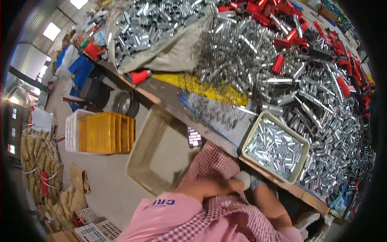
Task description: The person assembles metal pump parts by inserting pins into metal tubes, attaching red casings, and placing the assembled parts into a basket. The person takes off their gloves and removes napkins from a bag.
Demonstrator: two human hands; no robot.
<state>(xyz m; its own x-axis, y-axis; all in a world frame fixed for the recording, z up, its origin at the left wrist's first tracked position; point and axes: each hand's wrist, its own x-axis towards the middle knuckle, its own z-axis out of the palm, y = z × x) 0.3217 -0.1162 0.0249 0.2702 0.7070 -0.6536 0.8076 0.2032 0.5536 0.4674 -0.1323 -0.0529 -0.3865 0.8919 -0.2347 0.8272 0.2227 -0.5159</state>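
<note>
My left hand (243,180), in a white glove, is low at the bench edge, just above my checked apron (213,163). Close beside it is my right hand (255,184), of which only a little pale glove shows at the wrist. The fingers of both hands are hidden, so whether they hold anything cannot be made out. Beyond the hands, on the bench, a cream plastic tray (303,155) holds many small silvery metal pieces (274,147). Left of my lap a large beige plastic crate (139,157) shows its bare bottom. A phone-like dark object with a lit face (194,137) lies by its right side.
Heaps of shiny metal tubes (338,133) cover the bench at right, with red tubular parts (278,63) among them. A cloth sack (173,56) of metal pieces stands at the back. Stacked yellow crates (107,133), a metal bowl (122,103) and brown sacks (38,155) stand left.
</note>
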